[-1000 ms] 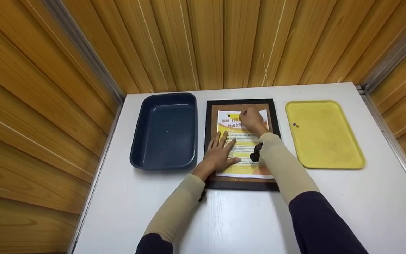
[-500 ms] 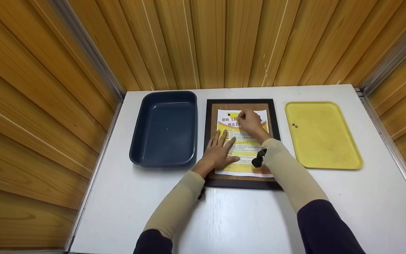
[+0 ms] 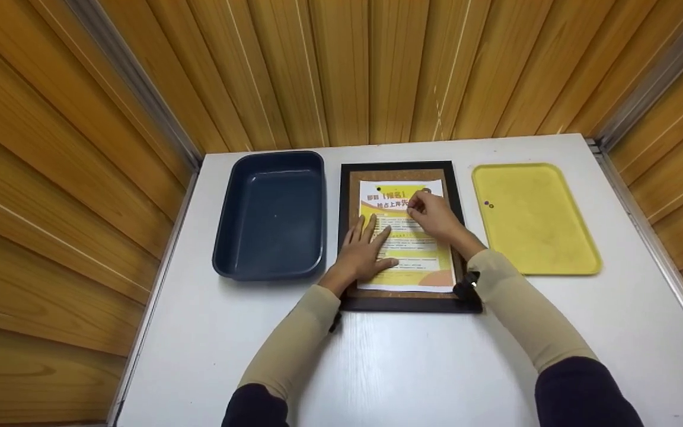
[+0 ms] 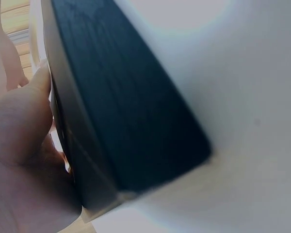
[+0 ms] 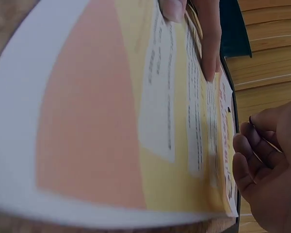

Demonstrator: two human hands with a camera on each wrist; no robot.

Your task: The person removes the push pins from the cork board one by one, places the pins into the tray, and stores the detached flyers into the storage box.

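Note:
A yellow and white flyer [image 3: 407, 237] lies on a cork board with a black frame [image 3: 399, 168]. My left hand [image 3: 368, 246] presses flat on the flyer's lower left, fingers spread. My right hand [image 3: 420, 206] sits on the flyer's upper right with fingers curled, and I see nothing between them. One dark pin [image 3: 426, 190] sits just above those fingers and another pin [image 3: 377, 189] holds the top left corner. The right wrist view shows the flyer [image 5: 136, 121] close up with the curled right hand [image 5: 262, 155]. In the left wrist view, the palm [image 4: 24, 145] lies beside a dark edge [image 4: 126, 97].
A dark blue bin [image 3: 270, 213] stands left of the board. A yellow tray [image 3: 534, 219] to the right holds two small pins [image 3: 488, 204]. All rest on a white table [image 3: 407, 367] with wooden walls behind and at both sides.
My right hand moved from the flyer's top middle to its upper right, and a second pin now shows there. The left hand stayed flat on the flyer.

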